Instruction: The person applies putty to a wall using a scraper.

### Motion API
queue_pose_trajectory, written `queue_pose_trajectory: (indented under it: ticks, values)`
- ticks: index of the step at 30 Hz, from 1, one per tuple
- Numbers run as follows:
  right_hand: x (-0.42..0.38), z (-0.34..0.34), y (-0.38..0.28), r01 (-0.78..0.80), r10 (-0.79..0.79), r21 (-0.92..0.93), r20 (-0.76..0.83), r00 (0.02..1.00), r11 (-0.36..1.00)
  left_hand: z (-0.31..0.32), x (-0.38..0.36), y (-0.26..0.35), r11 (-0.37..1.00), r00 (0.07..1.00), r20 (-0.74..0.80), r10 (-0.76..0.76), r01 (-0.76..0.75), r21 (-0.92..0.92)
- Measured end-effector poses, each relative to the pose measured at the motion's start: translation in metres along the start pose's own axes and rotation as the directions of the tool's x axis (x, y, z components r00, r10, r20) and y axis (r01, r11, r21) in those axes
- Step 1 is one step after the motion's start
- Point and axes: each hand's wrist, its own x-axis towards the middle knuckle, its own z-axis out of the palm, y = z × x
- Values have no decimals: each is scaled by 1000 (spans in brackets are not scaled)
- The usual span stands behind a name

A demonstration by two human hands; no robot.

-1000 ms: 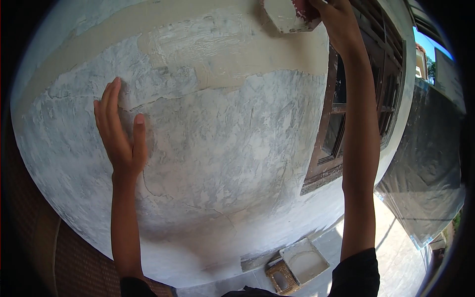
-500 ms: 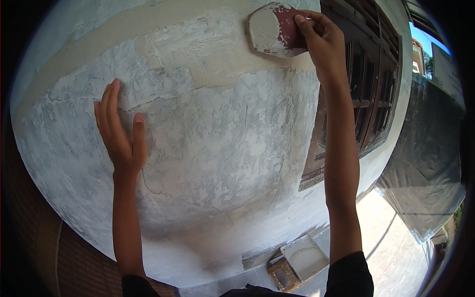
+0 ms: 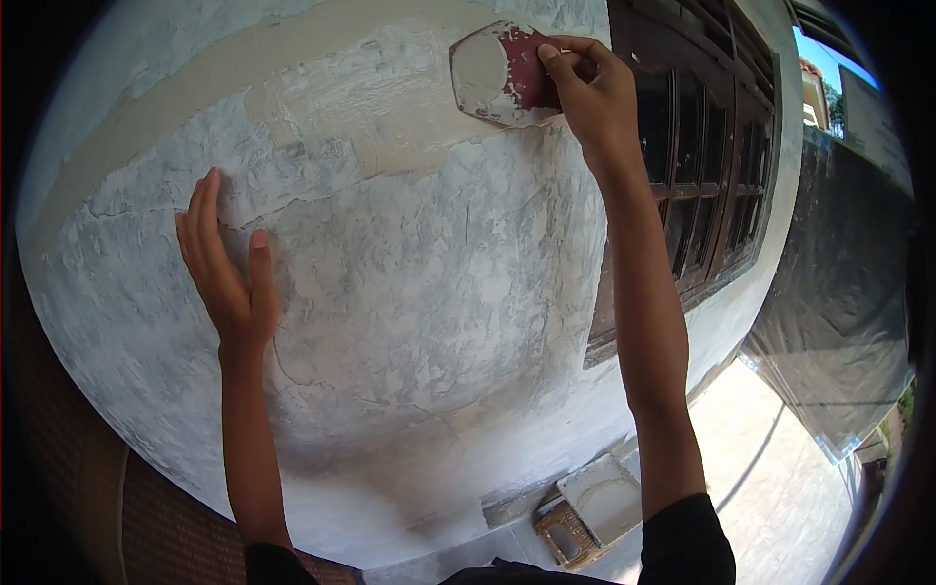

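My right hand (image 3: 597,90) pinches the right edge of a flat, dark red scraper (image 3: 531,73) near the top of the wall. Wet beige putty coats the left half of its face. The scraper lies over a fresh putty band (image 3: 390,107) that runs across the upper wall. On the left, my left hand (image 3: 226,268) rests against the wall (image 3: 419,273) with fingers stretched upward and thumb apart, holding nothing. Rough grey-white plaster with thin cracks surrounds it.
A dark wooden window (image 3: 697,156) stands right of my right forearm. Below, a putty-smeared tray (image 3: 603,497) sits on a woven stool or crate (image 3: 564,536) on the floor. Dark plastic sheeting (image 3: 829,292) hangs at the far right. A brown woven panel (image 3: 185,517) is at lower left.
My right hand and the scraper have moved left and slightly down across the putty band. My left hand stays at the same place on the wall; the view has shifted a little.
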Motion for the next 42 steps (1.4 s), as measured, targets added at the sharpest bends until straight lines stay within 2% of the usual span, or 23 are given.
queue_pose_trajectory:
  ticks: [4, 6, 10, 11, 14, 15, 17, 20, 24, 26, 27, 29, 30, 32, 35, 36, 38, 39, 40, 42]
  values:
    - [-2, -31, 22, -89, 90, 48, -32, 995, 995, -3, -2, 0, 1000, 1000, 2, -10, 10, -5]
    - [-1, -48, 32, -133, 142, 152, -51, 989, 980, -3, -3, 0, 1000, 1000, 2, -14, 14, -7]
    - [-2, -27, 12, -20, 31, 233, -45, 999, 972, -3, 0, 3, 1000, 1000, 20, -6, 6, 18]
    - [-3, -15, 2, -45, 54, 240, -33, 998, 970, -3, 0, 3, 1000, 1000, 21, -13, 12, 24]
    - [4, -5, 3, -69, 69, -8, -41, 997, 998, -3, 0, 0, 1000, 1000, 8, -12, 12, -2]
    - [5, -9, 7, -70, 70, -8, -42, 997, 998, -2, 1, 1, 1000, 1000, 9, -11, 11, -2]
    - [5, -29, 24, -141, 143, 109, -16, 990, 984, -4, 0, 2, 1000, 1000, 15, -18, 18, 7]
    - [2, -56, 30, -158, 165, 176, -21, 986, 972, -2, -1, 2, 1000, 1000, 16, -9, 9, 18]
    - [2, -27, 13, -49, 34, 316, 53, 998, 947, -2, 0, 4, 1000, 999, 35, -6, 5, 26]
    - [1, -8, -4, -83, 67, 128, 124, 990, 988, -2, 1, 1, 1000, 1000, 19, -5, 5, 19]
    - [3, -11, -2, -83, 68, 124, 119, 991, 989, -1, 1, 2, 1000, 1000, 20, -3, 2, 13]
    - [9, -11, 9, -56, 62, -61, 100, 993, 997, -3, 1, 1, 1000, 1000, 17, -2, 2, 11]
    - [10, -17, 19, -57, 63, -61, 104, 993, 997, -4, 0, 0, 1000, 1000, 19, -6, 5, 13]
    - [13, -48, 47, -88, 87, -17, -20, 996, 996, -4, -1, -1, 999, 1000, 27, -5, 4, 39]
    - [13, -88, 63, -140, 142, 47, -50, 989, 989, -3, -1, 0, 999, 1000, 27, 10, -11, 36]
    - [10, -86, 53, -140, 142, 47, -47, 989, 989, -4, -2, 0, 999, 1000, 28, 9, -10, 38]
    - [5, -75, 38, -103, 106, 210, -2, 994, 972, -3, 0, 2, 999, 999, 38, -3, 1, 50]
    - [6, -62, 32, -19, 8, 222, 47, 999, 975, -3, 1, 3, 999, 999, 42, 4, -6, 44]
    - [3, -49, 28, -37, 15, 305, 75, 997, 952, -3, 1, 3, 999, 999, 36, -1, 0, 36]
    - [-1, -27, 21, -9, -13, 171, 128, 992, 985, -3, 1, 3, 1000, 999, 35, -3, 2, 17]
